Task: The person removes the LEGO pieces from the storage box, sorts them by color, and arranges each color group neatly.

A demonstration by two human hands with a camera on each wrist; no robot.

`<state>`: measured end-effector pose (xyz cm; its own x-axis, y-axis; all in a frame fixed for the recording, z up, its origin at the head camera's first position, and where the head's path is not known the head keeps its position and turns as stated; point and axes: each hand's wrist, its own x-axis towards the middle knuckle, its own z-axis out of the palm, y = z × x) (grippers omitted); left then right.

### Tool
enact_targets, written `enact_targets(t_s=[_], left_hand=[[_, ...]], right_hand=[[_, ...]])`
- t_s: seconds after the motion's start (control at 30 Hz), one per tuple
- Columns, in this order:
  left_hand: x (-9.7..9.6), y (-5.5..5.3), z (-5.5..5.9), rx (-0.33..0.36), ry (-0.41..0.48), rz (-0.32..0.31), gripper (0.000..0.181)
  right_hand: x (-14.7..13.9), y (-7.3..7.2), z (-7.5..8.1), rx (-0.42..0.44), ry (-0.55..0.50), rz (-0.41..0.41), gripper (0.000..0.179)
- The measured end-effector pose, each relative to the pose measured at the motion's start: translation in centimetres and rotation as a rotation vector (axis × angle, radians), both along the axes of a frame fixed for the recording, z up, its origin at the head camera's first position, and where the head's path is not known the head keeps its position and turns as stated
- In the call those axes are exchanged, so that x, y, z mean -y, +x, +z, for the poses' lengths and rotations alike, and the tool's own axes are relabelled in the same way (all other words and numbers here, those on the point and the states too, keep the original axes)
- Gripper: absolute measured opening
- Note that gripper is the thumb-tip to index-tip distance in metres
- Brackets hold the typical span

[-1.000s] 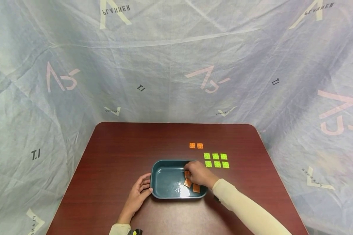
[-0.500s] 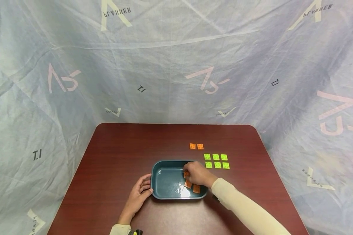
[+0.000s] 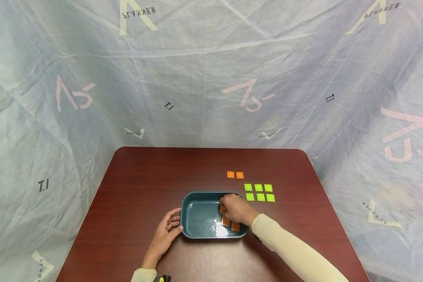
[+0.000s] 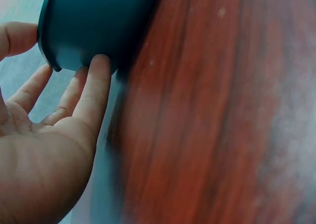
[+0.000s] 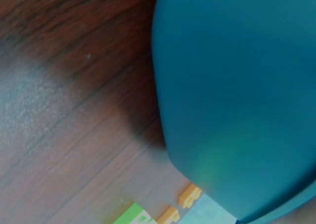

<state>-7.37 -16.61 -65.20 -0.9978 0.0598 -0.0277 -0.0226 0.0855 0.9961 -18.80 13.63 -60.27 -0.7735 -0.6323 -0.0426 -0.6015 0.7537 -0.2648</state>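
Note:
In the head view a dark teal rectangular tray (image 3: 201, 237) rests on the table. My left hand (image 3: 163, 235) is at its left end; in the left wrist view the fairly straight fingers (image 4: 96, 90) touch the outer wall. My right hand (image 3: 237, 208) reaches over the right end into the tray, fingers curled on a square orange toy brick (image 3: 222, 209), which they partly cover. Two more orange bricks, one left (image 3: 225, 221) and one right (image 3: 235, 226), lie flat close by on the tray floor. The right wrist view shows mostly the tray's outer wall (image 5: 232, 85); the right fingertips are hidden there.
Beyond the tray on the reddish-brown table (image 3: 144, 176), two orange bricks (image 3: 235, 175) lie side by side. Several lime-green bricks (image 3: 260, 192) form two rows to the right, near my right forearm. Hanging grey cloth (image 3: 197, 98) encloses the table's back and sides.
My right hand has shifted slightly left inside the tray with the brick at its fingers. The tilted orange brick near it has turned straighter. My left hand stays in place.

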Motion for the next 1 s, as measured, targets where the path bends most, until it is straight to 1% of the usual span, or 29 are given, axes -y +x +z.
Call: enact_targets(t_s=[0.17,0.37,0.5,0.63,0.83,1.0], left_hand=[[0.0,0.1,-0.1,0.003,0.002,0.001,0.062],[0.0,0.1,-0.1,0.002,0.012,-0.001,0.062],[0.0,0.1,-0.1,0.000,0.010,-0.002,0.062],[0.0,0.0,-0.2,-0.001,0.012,-0.004,0.062],[0.1,-0.2,-0.3,-0.005,0.009,-0.006,0.061],[0.1,-0.2,-0.2,-0.005,0.008,-0.004,0.061]], right_hand=[[0.0,0.0,-0.3,0.012,0.011,-0.006,0.028],[-0.1,-0.1,-0.2,0.037,-0.023,-0.015,0.029],[-0.3,-0.2,0.1,0.064,-0.069,-0.022,0.027],[-0.4,-0.2,0.7,0.098,-0.132,-0.037,0.030],[-0.7,-0.5,1.3,0.069,-0.196,-0.029,0.033],[-0.9,-0.7,2.0,0.074,-0.277,-0.043,0.035]])
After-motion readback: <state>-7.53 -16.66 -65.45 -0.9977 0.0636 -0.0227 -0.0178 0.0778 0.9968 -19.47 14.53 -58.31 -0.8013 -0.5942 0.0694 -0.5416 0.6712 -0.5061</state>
